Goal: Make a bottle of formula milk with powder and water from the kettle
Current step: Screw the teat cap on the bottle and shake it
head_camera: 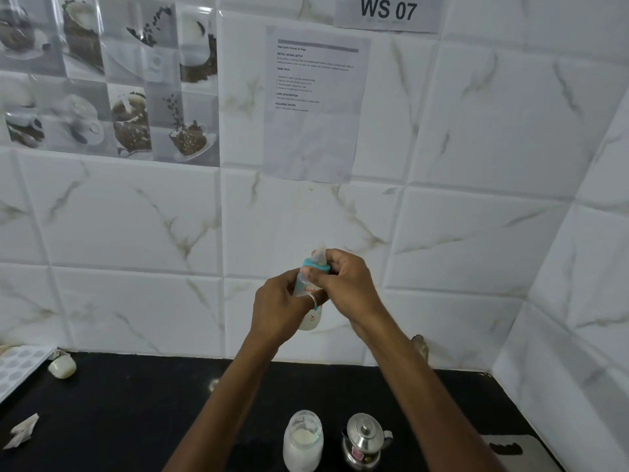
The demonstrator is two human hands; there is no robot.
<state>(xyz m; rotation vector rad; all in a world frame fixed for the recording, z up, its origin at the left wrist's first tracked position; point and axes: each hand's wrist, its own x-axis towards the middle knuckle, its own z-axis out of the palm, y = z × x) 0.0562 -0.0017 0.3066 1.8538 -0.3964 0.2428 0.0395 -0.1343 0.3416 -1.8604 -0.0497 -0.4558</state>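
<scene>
The right hand (343,281) is up at the top of the work, its fingers and thumb curled round a teal plastic screw collar (315,264), with a pale translucent silicone teat (320,253) poking up just past the knuckles. Below and beside it, the left hand (282,304) wraps the body of a small clear plastic baby bottle (311,320) with orange print, fingers closed round its middle, so only a strip of the wall and the rounded base show. The base looks whitish, though I can't say how full the bottle is.

The bottle is held in the air in front of the tiled wall, well above the black counter (136,420). Its long axis stands close to upright, teat uppermost and leaning a little to the right. That line is what matters: the collar sits right under the right hand and the body under the left, so I'd guess any tightening twist turns about it, right against left.

Down on the counter, near the person, an open glass jar of white powder (303,441) stands just beside a small shiny steel kettle (364,441), its lid on.
</scene>
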